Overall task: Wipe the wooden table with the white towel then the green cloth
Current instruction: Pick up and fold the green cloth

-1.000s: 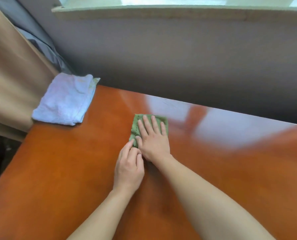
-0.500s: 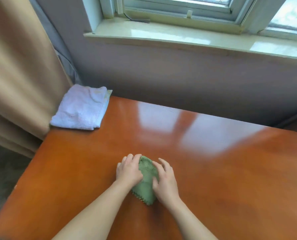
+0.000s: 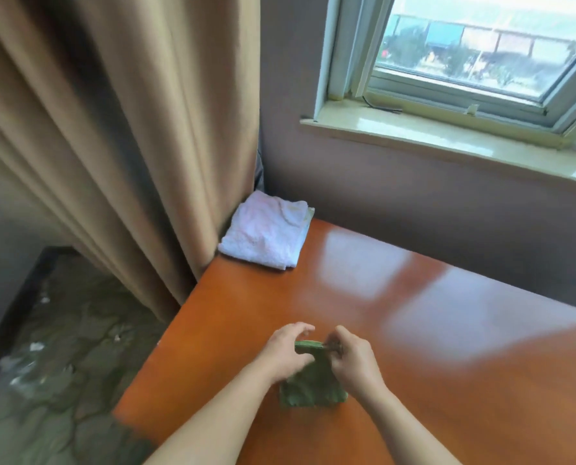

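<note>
Currently, the wooden table point(image 3: 397, 330) is seen as a glossy orange-brown surface running from the left edge under the curtain point(image 3: 112, 146) to the wall beneath the window sill point(image 3: 447, 135). A broad pale reflection lies across the far half, so any remaining streaks there cannot be judged.

The white towel point(image 3: 266, 229) is folded and parked on the far left corner, touching the curtain and well apart from both hands. It is judged to be finished with. One risk is noted here: a wide stroke toward that corner could push it off the edge.

The green cloth point(image 3: 310, 380) is held near the front left of the table, its upper edge raised and its lower part resting on or just above the surface. It is bunched rather than flat. If wiping is resumed in this state, contact would be reduced to a narrow ridge and strips of the table could be missed.

The left hand point(image 3: 288, 352) is closed on the cloth's upper left edge; the right hand point(image 3: 353, 360) is pinched on the upper right edge. Motion blur is present on the fingertips, so the exact hold cannot be confirmed. A loose pinch could allow the cloth to slip or unfold unevenly.
</note>
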A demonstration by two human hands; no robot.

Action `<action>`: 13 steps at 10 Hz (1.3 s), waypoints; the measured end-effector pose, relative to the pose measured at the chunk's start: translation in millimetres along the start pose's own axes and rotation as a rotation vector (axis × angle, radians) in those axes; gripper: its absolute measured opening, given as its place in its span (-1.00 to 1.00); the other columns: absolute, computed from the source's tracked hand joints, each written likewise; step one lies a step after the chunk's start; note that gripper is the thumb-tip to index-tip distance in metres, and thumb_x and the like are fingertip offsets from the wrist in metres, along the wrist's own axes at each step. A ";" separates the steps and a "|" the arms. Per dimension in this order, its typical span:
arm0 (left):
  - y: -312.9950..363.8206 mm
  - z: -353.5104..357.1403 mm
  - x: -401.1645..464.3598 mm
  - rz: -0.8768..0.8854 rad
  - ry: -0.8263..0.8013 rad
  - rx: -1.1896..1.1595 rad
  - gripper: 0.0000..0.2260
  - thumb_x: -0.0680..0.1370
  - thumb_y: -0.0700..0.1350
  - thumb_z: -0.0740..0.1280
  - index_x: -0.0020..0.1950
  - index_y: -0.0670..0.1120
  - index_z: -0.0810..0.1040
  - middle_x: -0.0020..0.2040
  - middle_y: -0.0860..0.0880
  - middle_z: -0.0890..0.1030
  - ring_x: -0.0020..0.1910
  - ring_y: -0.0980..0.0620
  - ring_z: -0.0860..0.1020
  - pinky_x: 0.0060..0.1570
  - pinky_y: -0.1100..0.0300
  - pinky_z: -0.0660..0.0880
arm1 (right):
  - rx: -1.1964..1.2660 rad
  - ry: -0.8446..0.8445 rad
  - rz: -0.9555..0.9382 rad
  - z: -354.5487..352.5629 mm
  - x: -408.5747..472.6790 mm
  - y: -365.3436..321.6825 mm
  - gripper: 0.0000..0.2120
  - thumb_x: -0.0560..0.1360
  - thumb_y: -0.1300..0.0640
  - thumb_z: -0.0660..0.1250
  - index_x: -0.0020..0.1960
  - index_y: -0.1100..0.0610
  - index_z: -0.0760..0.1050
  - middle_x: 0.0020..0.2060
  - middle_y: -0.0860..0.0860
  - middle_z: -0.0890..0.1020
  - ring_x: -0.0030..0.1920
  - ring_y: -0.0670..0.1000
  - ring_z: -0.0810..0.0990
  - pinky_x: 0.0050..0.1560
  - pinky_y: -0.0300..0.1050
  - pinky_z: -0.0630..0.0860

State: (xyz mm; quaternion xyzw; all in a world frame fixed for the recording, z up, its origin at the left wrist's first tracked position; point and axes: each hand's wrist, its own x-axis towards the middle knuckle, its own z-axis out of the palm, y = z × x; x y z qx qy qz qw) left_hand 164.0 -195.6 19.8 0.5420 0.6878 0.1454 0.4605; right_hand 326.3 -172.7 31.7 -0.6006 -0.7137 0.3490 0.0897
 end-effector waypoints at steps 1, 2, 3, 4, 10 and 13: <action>-17.3 -35.2 -0.8 -0.036 0.091 -0.008 -0.83 0.45 -0.13 0.33 0.00 0.05 0.62 -0.02 0.05 0.64 -0.03 0.07 0.57 -0.10 0.31 0.48 | 0.075 0.041 -0.053 8.3 14.3 -28.8 -0.81 0.45 0.30 0.34 -0.06 0.03 0.55 -0.23 -0.11 0.59 -0.18 -0.03 0.56 -0.17 -0.17 0.47; -46.6 -68.8 0.1 -0.113 0.203 -0.129 -0.96 0.41 -0.07 0.42 -0.15 0.05 0.63 -0.17 0.06 0.66 -0.19 0.11 0.58 -0.28 0.39 0.44 | 0.151 0.036 -0.031 21.0 33.1 -54.2 -0.83 0.42 0.28 0.38 -0.08 0.04 0.60 -0.24 -0.13 0.62 -0.18 -0.09 0.57 -0.23 -0.40 0.40; -70.4 -101.4 6.2 -0.165 0.284 -0.249 -0.94 0.37 -0.04 0.47 -0.23 0.06 0.61 -0.23 0.05 0.66 -0.18 0.04 0.61 -0.13 0.18 0.54 | 0.221 -0.002 0.045 39.6 54.8 -81.2 -0.89 0.42 0.21 0.40 -0.11 0.02 0.61 -0.24 -0.13 0.62 -0.17 -0.11 0.56 -0.31 -0.47 0.33; -84.9 -129.9 17.8 -0.207 0.384 -0.328 -0.93 0.38 -0.09 0.48 -0.18 0.00 0.63 -0.21 0.00 0.66 -0.19 0.01 0.61 -0.11 0.13 0.54 | 0.272 -0.002 0.125 56.3 82.0 -108.3 -0.96 0.42 0.15 0.41 -0.16 0.03 0.58 -0.24 -0.08 0.62 -0.17 -0.04 0.56 -0.34 -0.35 0.34; -99.4 -146.3 91.0 -0.360 0.723 -0.251 -0.68 0.48 -0.18 0.33 0.22 0.04 0.51 0.24 0.06 0.45 0.12 0.08 0.41 0.00 0.24 0.35 | 0.321 0.031 0.368 86.2 153.1 -115.4 -0.79 0.44 0.16 0.37 0.07 0.10 0.58 -0.05 0.00 0.58 -0.04 0.02 0.51 -0.04 -0.20 0.38; -65.8 -51.8 -27.4 -0.428 0.539 -0.651 -0.86 0.49 -0.24 0.36 -0.06 -0.01 0.62 -0.15 -0.07 0.65 -0.19 -0.03 0.60 -0.12 0.07 0.55 | 0.427 0.076 0.424 60.4 -58.0 44.2 -0.88 0.42 0.20 0.46 -0.20 -0.01 0.62 -0.44 -0.02 0.66 -0.52 -0.04 0.60 -0.36 -0.26 0.53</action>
